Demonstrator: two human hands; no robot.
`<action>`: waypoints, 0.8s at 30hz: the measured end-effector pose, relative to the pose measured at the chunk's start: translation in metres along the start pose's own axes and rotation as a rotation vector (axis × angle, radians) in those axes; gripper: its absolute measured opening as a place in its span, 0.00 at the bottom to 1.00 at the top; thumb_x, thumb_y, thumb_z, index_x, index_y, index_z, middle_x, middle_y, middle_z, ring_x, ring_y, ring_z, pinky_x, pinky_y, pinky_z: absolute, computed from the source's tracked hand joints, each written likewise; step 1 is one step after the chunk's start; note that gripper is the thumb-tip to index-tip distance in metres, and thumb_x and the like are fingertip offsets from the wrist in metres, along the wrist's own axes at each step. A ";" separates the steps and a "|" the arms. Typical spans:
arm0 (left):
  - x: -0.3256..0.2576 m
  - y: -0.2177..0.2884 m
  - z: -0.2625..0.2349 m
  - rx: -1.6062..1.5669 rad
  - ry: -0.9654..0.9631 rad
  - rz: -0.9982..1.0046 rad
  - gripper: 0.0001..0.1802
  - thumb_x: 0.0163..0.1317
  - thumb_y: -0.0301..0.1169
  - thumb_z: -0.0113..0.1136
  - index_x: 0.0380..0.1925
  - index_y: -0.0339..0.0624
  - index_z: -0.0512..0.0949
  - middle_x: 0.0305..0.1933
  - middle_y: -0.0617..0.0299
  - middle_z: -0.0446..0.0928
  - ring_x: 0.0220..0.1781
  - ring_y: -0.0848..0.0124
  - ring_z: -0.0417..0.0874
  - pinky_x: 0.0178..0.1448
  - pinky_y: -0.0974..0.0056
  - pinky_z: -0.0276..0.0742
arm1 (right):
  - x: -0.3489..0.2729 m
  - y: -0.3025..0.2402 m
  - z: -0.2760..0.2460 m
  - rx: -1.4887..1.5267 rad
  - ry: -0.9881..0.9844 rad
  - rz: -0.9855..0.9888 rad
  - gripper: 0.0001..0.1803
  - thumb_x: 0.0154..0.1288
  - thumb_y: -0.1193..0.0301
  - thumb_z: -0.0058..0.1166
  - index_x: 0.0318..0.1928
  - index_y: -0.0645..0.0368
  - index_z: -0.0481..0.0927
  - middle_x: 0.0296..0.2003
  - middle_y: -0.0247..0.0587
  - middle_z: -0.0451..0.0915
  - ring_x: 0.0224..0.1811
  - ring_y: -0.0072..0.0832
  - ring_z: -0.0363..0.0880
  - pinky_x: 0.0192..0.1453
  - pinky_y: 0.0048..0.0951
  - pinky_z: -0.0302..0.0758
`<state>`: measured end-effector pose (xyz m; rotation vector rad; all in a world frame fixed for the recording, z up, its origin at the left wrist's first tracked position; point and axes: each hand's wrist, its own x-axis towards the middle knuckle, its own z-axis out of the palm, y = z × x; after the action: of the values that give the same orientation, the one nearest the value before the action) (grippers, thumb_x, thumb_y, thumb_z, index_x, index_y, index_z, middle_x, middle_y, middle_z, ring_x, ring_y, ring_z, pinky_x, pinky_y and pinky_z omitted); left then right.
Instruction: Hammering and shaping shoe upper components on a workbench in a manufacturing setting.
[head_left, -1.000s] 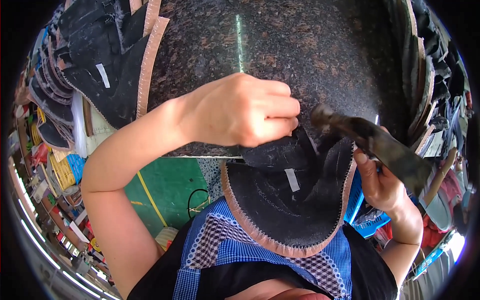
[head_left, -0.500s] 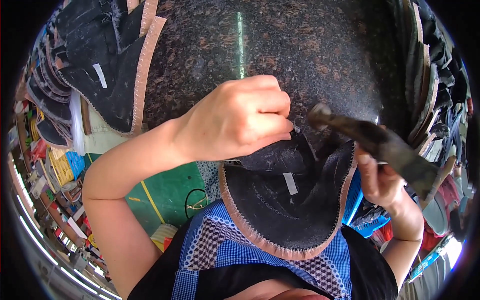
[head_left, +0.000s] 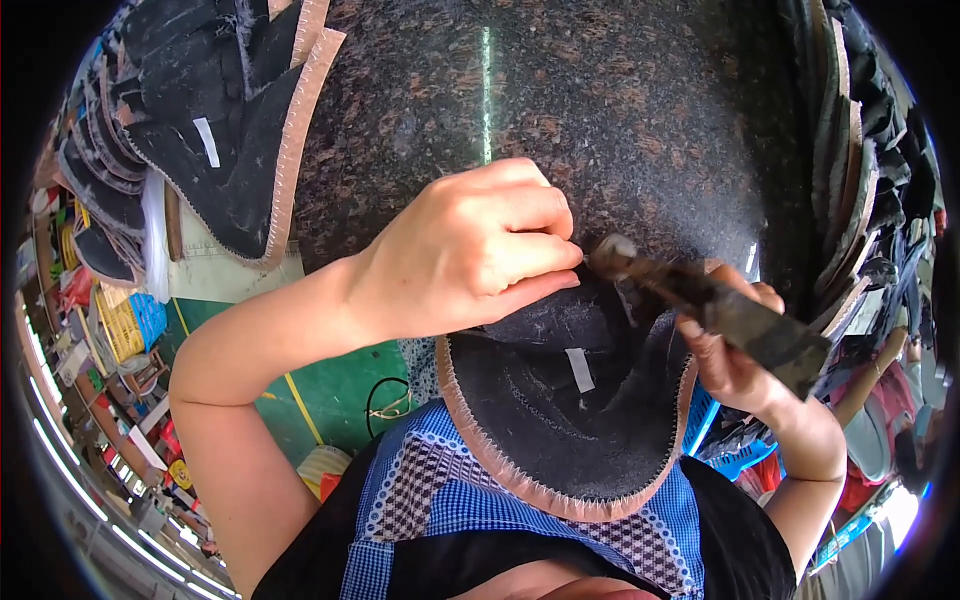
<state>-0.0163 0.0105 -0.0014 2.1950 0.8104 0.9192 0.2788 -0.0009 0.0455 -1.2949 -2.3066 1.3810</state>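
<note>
Her left hand (head_left: 470, 255) is curled nearly shut, pinching the top edge of the black upper (head_left: 560, 400) flat on the stone slab (head_left: 600, 110); just right of that pinch, the right hand (head_left: 735, 355) is closed round a hammer (head_left: 710, 305), its head almost at her fingertips. She looks to be tapping the folded edge down; the next blow needs fingers clear. Further left lies a pile of uppers (head_left: 215, 140)

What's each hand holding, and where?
Left hand pinches the black shoe upper at its top edge; right hand grips the hammer by its handle.
</note>
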 end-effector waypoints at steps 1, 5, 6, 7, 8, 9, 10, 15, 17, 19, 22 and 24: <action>-0.005 0.003 0.001 0.015 -0.001 -0.017 0.13 0.42 0.23 0.77 0.29 0.36 0.84 0.31 0.61 0.78 0.35 0.64 0.81 0.35 0.63 0.78 | 0.005 0.001 -0.003 0.006 0.011 -0.043 0.10 0.68 0.64 0.57 0.40 0.59 0.80 0.30 0.40 0.77 0.28 0.38 0.79 0.33 0.37 0.69; -0.010 0.020 0.001 0.176 0.002 -0.002 0.11 0.43 0.21 0.73 0.30 0.34 0.84 0.31 0.60 0.78 0.35 0.63 0.81 0.32 0.65 0.80 | 0.018 -0.011 -0.005 -0.192 -0.038 -0.169 0.16 0.62 0.57 0.62 0.34 0.59 0.78 0.21 0.41 0.76 0.22 0.43 0.77 0.29 0.37 0.71; -0.009 0.027 0.001 0.224 -0.031 -0.001 0.11 0.42 0.21 0.71 0.30 0.33 0.84 0.32 0.59 0.77 0.35 0.63 0.81 0.32 0.65 0.80 | 0.015 -0.011 -0.005 -0.171 -0.008 -0.107 0.16 0.61 0.58 0.62 0.34 0.59 0.78 0.21 0.42 0.76 0.21 0.43 0.77 0.29 0.37 0.71; -0.009 0.031 0.002 0.273 -0.064 -0.007 0.12 0.42 0.21 0.68 0.30 0.32 0.83 0.32 0.58 0.77 0.34 0.63 0.81 0.33 0.65 0.80 | 0.013 -0.011 -0.004 -0.146 0.017 -0.050 0.15 0.59 0.60 0.63 0.33 0.59 0.77 0.21 0.43 0.76 0.21 0.44 0.78 0.29 0.38 0.72; -0.010 0.032 0.007 0.310 -0.039 0.020 0.13 0.40 0.22 0.64 0.30 0.31 0.83 0.32 0.57 0.77 0.34 0.63 0.80 0.33 0.64 0.81 | 0.015 -0.012 -0.005 -0.149 0.015 -0.052 0.15 0.59 0.60 0.63 0.33 0.59 0.77 0.21 0.43 0.76 0.21 0.44 0.78 0.29 0.38 0.72; -0.011 0.031 0.007 0.310 -0.036 0.019 0.13 0.40 0.22 0.64 0.30 0.31 0.83 0.32 0.57 0.77 0.34 0.63 0.80 0.33 0.64 0.81 | 0.018 -0.013 -0.008 -0.127 -0.003 -0.127 0.16 0.56 0.61 0.65 0.32 0.60 0.77 0.21 0.43 0.75 0.20 0.42 0.78 0.26 0.38 0.72; -0.011 0.031 0.006 0.320 -0.026 0.034 0.13 0.40 0.22 0.66 0.30 0.31 0.83 0.32 0.57 0.77 0.34 0.63 0.80 0.34 0.64 0.81 | 0.022 -0.013 -0.010 -0.104 -0.021 -0.206 0.17 0.53 0.62 0.68 0.31 0.61 0.76 0.20 0.43 0.75 0.18 0.41 0.79 0.24 0.37 0.73; -0.012 0.008 -0.006 0.109 0.019 -0.036 0.14 0.43 0.24 0.76 0.32 0.35 0.84 0.32 0.61 0.77 0.33 0.63 0.79 0.36 0.64 0.78 | 0.022 -0.013 -0.013 -0.096 -0.150 -0.115 0.09 0.62 0.73 0.63 0.32 0.63 0.76 0.26 0.45 0.77 0.27 0.38 0.81 0.33 0.33 0.75; -0.016 0.013 0.002 0.112 0.044 -0.045 0.14 0.43 0.23 0.75 0.33 0.35 0.84 0.32 0.62 0.77 0.33 0.64 0.79 0.35 0.64 0.77 | 0.022 -0.015 -0.016 -0.132 -0.169 -0.056 0.05 0.63 0.75 0.59 0.34 0.63 0.77 0.34 0.48 0.80 0.40 0.35 0.80 0.47 0.30 0.74; -0.019 0.021 0.008 0.115 0.066 -0.057 0.14 0.43 0.22 0.75 0.33 0.35 0.85 0.31 0.62 0.77 0.33 0.64 0.78 0.34 0.64 0.77 | 0.023 -0.036 -0.022 -0.741 -0.041 -0.365 0.05 0.66 0.73 0.57 0.34 0.61 0.77 0.35 0.49 0.81 0.33 0.37 0.82 0.41 0.32 0.76; -0.021 0.026 0.006 0.244 0.069 -0.082 0.13 0.43 0.21 0.74 0.32 0.36 0.85 0.31 0.63 0.77 0.32 0.65 0.78 0.32 0.64 0.76 | 0.027 -0.012 -0.006 -0.145 -0.078 -0.300 0.10 0.57 0.71 0.65 0.33 0.60 0.76 0.18 0.41 0.73 0.17 0.37 0.78 0.22 0.38 0.72; -0.017 0.017 -0.006 0.190 0.047 -0.116 0.13 0.44 0.23 0.75 0.32 0.37 0.85 0.32 0.63 0.77 0.33 0.65 0.78 0.37 0.62 0.75 | 0.029 -0.014 -0.009 -0.227 -0.082 -0.332 0.10 0.56 0.74 0.64 0.35 0.61 0.75 0.17 0.40 0.74 0.17 0.38 0.78 0.22 0.35 0.72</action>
<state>-0.0258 -0.0109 0.0081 2.2666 1.0749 0.8707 0.2574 0.0234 0.0532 -0.8610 -2.6462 1.1098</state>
